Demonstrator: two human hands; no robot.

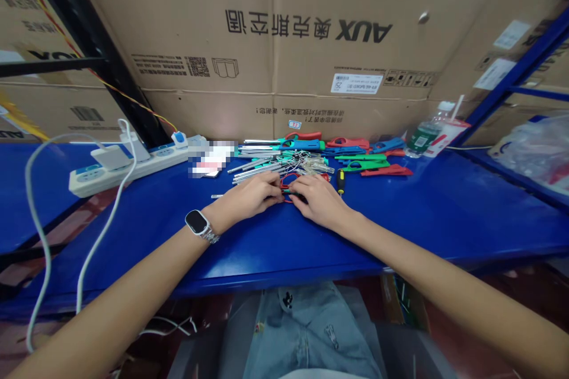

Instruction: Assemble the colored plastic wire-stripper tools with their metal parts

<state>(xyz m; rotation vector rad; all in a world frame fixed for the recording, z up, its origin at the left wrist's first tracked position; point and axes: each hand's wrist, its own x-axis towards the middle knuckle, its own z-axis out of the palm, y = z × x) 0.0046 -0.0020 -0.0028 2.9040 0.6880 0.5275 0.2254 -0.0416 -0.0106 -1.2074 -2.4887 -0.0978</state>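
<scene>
My left hand (261, 194), with a watch (197, 222) on its wrist, has its fingers closed on a red lighter body (285, 186) low over the blue table. From the other side, my right hand (316, 198) pinches the same piece. My fingers hide much of it. A metal tube end (217, 196) shows left of my left hand. Just beyond my hands lies a pile of metal lighter tubes (253, 173) with wires and clear parts. Right of my right hand is a yellow and black screwdriver (341, 181).
Green handle pieces (365, 164), a red handle piece (386, 171) and blue ones lie at the back right, near a plastic bottle (421, 137) and a cup (447, 135). A power strip (140, 166) with white cables stands left. A large carton (284, 71) walls the back.
</scene>
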